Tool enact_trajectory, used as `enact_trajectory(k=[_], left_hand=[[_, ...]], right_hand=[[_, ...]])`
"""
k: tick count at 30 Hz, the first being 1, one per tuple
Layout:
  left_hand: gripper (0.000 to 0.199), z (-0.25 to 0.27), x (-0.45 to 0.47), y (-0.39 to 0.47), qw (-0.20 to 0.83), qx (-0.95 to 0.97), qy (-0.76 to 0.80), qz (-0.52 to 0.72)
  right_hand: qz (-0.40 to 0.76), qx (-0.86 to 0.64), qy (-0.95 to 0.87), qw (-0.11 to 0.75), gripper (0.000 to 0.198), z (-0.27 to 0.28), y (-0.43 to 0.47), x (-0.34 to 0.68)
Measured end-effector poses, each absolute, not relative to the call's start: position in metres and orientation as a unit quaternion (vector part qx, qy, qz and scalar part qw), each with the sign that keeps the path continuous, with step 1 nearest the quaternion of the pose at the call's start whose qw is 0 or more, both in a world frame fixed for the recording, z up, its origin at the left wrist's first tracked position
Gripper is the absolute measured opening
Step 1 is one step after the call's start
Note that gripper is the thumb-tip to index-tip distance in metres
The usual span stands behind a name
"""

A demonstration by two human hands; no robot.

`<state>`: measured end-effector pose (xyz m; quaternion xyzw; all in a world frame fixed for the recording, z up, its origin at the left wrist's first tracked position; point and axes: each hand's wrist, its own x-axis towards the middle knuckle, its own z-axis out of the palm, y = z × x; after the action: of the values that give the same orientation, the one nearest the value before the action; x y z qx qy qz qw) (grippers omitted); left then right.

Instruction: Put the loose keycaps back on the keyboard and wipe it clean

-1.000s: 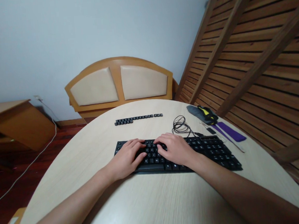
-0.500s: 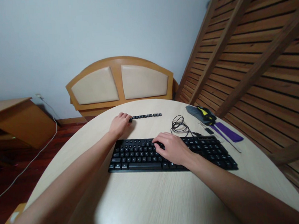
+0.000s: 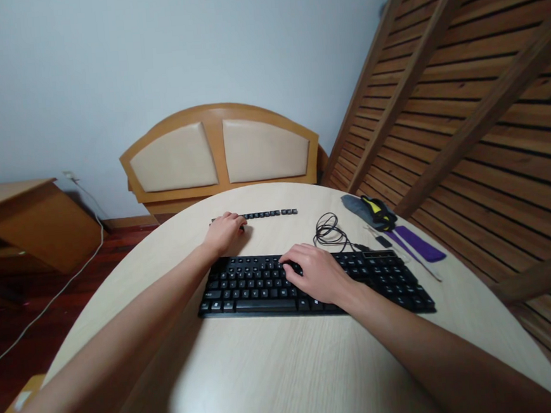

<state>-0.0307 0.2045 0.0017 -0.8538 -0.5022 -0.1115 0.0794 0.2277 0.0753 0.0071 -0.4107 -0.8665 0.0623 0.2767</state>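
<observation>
A black keyboard (image 3: 258, 290) lies on the round pale table (image 3: 250, 374). Across its middle rests my right hand (image 3: 316, 270), fingers curled toward the far edge and thumb bent over the keys, holding the keyboard. My left hand (image 3: 227, 231) is beyond the keyboard's far left corner, just in front of a row of loose black keycaps (image 3: 269, 213). Its fingers are pinched on a small black keycap (image 3: 242, 227), partly hidden by the fingertips. The hand covers some of the row's left part.
The keyboard's coiled black cable (image 3: 331, 231) lies behind it. On the right are a grey and black glove-like item with yellow (image 3: 376, 211), a purple strip (image 3: 421, 244) and a thin rod (image 3: 423, 261). A headboard (image 3: 218, 150) stands behind; wooden slats (image 3: 464, 121) lean at the right.
My left hand has drawn slightly back from the keycap row, with the keycap in its fingers. My right hand stays in place on the keyboard.
</observation>
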Motion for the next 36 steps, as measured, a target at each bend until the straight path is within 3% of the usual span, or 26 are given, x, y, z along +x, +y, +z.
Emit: enact_trajectory(k=[10, 14, 19, 36], left_hand=[[0.021, 0.006, -0.026, 0.131, -0.052, -0.851, -0.472, -0.227], [0.019, 0.0, -0.026, 0.1, -0.159, -0.824, -0.448, -0.308], [0.019, -0.007, -0.029, 0.087, -0.236, -0.809, -0.433, -0.32], [0.018, -0.008, -0.03, 0.09, -0.27, -0.813, -0.399, -0.325]], right_hand=[[0.059, -0.41, -0.867, 0.275, 0.015, 0.002, 0.078, 0.228], [0.064, -0.411, -0.867, 0.276, 0.015, 0.003, 0.077, 0.228], [0.069, -0.409, -0.866, 0.28, 0.015, 0.005, 0.076, 0.228], [0.071, -0.41, -0.867, 0.272, 0.015, 0.005, 0.076, 0.229]])
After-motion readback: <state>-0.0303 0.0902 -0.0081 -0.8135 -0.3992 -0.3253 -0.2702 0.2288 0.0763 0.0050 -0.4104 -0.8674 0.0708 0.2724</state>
